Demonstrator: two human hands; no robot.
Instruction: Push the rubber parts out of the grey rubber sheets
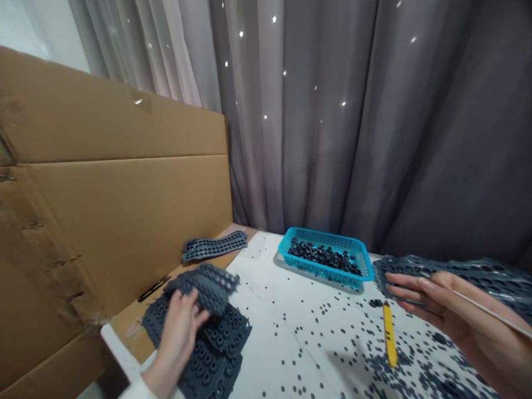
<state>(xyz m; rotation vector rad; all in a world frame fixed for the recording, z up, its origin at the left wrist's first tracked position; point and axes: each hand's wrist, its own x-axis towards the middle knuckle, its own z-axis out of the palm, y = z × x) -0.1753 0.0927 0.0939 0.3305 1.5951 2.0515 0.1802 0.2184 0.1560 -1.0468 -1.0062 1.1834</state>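
My left hand (182,324) is closed on a dark grey rubber sheet (213,288) dotted with rows of round holes, its far end slightly blurred. Beneath it lies a pile of similar dark sheets (211,360) with ring-shaped bumps. On the right, my right hand (453,313) is raised over the table, holding a thin pale stick (490,311) between thumb and fingers. The fingers of that hand are stretched forward, near long dark perforated sheets (461,269) lying behind it.
A blue plastic basket (366,257) holds many small black rubber pieces (324,256). Small black discs litter the white table (257,332) around a yellow tool (389,335). Another perforated strip (214,246) and a black pen-like object (153,288) lie by the cardboard wall (137,205).
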